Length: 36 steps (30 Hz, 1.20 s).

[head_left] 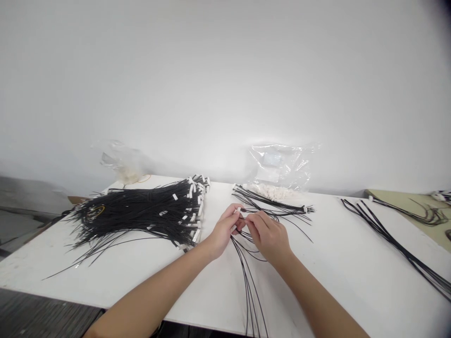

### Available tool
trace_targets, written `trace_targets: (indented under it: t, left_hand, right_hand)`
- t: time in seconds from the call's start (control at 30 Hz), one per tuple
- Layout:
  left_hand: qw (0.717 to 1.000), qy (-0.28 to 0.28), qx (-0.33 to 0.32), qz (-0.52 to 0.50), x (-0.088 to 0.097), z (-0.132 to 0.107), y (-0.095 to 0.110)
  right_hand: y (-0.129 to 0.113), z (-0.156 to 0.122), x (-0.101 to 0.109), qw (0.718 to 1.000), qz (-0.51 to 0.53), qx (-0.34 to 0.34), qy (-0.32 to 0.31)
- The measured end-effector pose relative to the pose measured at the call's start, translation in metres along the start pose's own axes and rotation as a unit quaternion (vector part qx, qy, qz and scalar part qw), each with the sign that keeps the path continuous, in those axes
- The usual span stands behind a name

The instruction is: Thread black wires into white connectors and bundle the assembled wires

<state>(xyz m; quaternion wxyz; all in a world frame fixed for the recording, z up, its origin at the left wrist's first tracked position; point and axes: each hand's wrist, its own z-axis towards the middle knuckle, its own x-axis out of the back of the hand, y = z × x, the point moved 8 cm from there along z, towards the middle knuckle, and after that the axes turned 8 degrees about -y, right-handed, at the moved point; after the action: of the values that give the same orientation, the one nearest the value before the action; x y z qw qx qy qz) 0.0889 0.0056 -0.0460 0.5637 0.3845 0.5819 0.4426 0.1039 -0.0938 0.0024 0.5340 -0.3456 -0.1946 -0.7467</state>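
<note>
Pinched between the thumb and fingers of my left hand [227,230] is a small white connector [238,211]. Thin black wires [246,277] hang below that hand toward the table's front edge. My right hand [269,234] is closed close beside it, fingertips pressed together at a wire by the connector. The wire's very end is too small to make out. Just behind my hands lies a loose bundle of black wires [282,202] with white connectors at its ends.
A large pile of black wires with white connectors [151,213] fills the left of the white table [141,291]. Behind stand a clear bag of white connectors [278,173] and another clear bag [123,162]. More black cables [398,244] lie at the right, beside a yellowish surface [398,197].
</note>
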Motion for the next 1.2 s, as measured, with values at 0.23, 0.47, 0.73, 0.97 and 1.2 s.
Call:
trace_targets:
  t: [0.23,0.47,0.73,0.97,1.2]
  left_hand:
    - [0.993,0.018,0.025,-0.117,0.009,0.003,-0.005]
    - [0.969,0.087,0.024,-0.230,0.033,0.009,-0.013]
    - [0.941,0.124,0.010,-0.315,0.033,0.006,-0.007]
    - [0.924,0.090,0.003,-0.371,0.024,0.005,0.001]
    - [0.924,0.056,0.005,-0.378,0.017,0.004,0.001]
  right_hand:
    - [-0.004,0.003,0.012,0.999,-0.018,0.017,0.046]
    - [-0.019,-0.002,0.014,0.994,-0.009,0.093,0.056]
    - [-0.033,-0.005,0.019,0.989,-0.047,0.120,0.068]
    - [-0.036,-0.008,0.015,0.988,-0.041,0.132,0.074]
    - [-0.041,-0.008,0.016,0.984,-0.047,0.150,0.081]
